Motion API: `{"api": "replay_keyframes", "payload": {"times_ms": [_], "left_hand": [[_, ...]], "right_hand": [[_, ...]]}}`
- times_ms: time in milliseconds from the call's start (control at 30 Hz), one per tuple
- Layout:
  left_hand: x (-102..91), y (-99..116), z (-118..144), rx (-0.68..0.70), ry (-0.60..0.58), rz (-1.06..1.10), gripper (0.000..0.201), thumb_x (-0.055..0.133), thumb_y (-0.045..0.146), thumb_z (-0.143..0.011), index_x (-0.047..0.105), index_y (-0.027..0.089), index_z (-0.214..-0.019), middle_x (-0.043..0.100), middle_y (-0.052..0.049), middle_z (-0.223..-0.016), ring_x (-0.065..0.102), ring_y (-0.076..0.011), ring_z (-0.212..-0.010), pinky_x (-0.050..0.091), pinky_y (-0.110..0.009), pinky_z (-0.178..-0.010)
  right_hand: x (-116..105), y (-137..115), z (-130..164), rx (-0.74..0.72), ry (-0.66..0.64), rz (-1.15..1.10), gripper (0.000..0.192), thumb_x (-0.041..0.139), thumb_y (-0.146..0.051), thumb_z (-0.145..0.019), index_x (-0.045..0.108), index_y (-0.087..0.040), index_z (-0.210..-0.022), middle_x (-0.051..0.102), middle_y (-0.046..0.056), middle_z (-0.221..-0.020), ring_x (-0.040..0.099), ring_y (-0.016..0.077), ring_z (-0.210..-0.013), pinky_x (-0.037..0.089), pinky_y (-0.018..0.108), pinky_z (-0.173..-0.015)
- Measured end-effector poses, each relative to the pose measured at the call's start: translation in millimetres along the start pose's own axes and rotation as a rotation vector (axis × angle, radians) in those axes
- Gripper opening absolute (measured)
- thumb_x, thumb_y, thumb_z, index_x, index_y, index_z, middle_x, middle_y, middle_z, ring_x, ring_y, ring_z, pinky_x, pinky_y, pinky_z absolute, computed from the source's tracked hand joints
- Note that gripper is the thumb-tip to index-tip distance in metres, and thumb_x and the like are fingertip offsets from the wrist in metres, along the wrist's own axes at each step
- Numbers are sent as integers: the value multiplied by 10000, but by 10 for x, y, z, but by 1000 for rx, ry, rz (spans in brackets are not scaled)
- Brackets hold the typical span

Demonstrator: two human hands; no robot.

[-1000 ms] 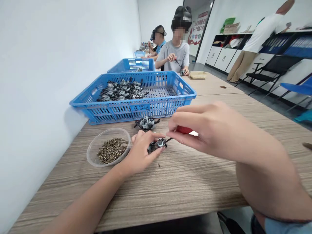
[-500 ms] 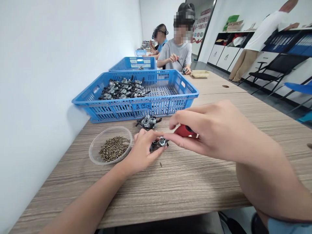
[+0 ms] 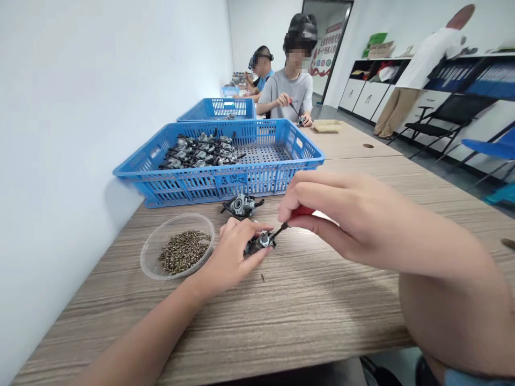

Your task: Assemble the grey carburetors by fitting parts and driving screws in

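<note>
My left hand (image 3: 231, 252) is closed around a small metal carburetor (image 3: 263, 240) and holds it on the table. In my right hand (image 3: 341, 214) is a screwdriver (image 3: 301, 213) with a red handle, its dark shaft slanting down to the left. The screwdriver's tip meets the carburetor near its right side. One loose screw (image 3: 263, 277) lies on the wood in front of the carburetor. Left of my left hand stands a clear round bowl (image 3: 144, 264) with a heap of brass-coloured screws (image 3: 185, 252). Another carburetor (image 3: 241, 205) rests just beyond my left fingers.
A blue crate (image 3: 235, 185) holding several carburetors stands behind, with a second blue crate (image 3: 213, 107) past it. Two people work farther along the table (image 3: 354, 321), near a shallow beige tray (image 3: 328, 126). A white wall (image 3: 60, 134) borders the left side.
My right hand has shifted its hold on the screwdriver, and the dark shaft now shows against the carburetor. My left hand keeps its grip. The whole view has tilted slightly.
</note>
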State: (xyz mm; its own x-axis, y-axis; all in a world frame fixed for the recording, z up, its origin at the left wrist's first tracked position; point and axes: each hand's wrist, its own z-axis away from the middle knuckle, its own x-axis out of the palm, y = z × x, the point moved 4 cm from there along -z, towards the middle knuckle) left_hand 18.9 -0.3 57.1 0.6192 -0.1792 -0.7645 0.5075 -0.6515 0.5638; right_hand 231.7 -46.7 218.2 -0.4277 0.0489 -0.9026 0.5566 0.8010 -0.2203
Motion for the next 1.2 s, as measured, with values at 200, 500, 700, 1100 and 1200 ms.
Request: {"api": "replay_keyframes", "payload": {"times_ms": [200, 500, 700, 1100, 1200], "left_hand": [[4, -47, 13, -37, 54, 95, 490, 725, 450, -1066, 574, 269, -1494, 696, -98, -1243, 642, -315, -1190, 533, -509, -1092], [11, -50, 29, -18, 50, 61, 433, 708, 428, -1075, 578, 281, -1461, 719, -88, -1295, 656, -321, -1230, 449, -529, -1139], [-16, 0, -8, 29, -25, -11, 387, 643, 388, -1102, 636, 360, -1489, 726, -45, -1238, 625, -310, -1225, 329, -553, -1158], [-34, 40, -19, 23, -13, 7, 247, 667, 385, -1072, 699, 317, -1307, 769, -29, -1287, 638, -311, -1251, 322, -532, -1184], [-30, 37, -15, 31, -8, 1, 244, 655, 379, -1074, 691, 312, -1305, 770, -27, -1263, 644, -310, -1223, 322, -542, -1173]], "right_hand": [[99, 163, -125, 130, 228, 261, 237, 614, -430, -1126, 716, -223, -1074, 717, 32, -812, 595, 204, -721, 319, 339, -660], [52, 139, -91, 6, 60, -45, 85, 601, -265, -1124, 683, -249, -1138, 773, 44, -1040, 672, 216, -896, 459, 342, -789], [110, 195, -130, 125, 176, 85, 240, 694, -399, -1090, 692, -227, -1257, 755, 35, -903, 677, 238, -853, 437, 343, -759], [178, 120, -170, 194, 299, 277, 205, 649, -410, -1083, 719, -225, -1032, 698, 10, -745, 617, 216, -717, 345, 341, -685], [164, 123, -152, 124, 202, 123, 145, 683, -308, -1037, 679, -214, -1147, 759, 45, -915, 641, 229, -806, 410, 351, -736]]}}
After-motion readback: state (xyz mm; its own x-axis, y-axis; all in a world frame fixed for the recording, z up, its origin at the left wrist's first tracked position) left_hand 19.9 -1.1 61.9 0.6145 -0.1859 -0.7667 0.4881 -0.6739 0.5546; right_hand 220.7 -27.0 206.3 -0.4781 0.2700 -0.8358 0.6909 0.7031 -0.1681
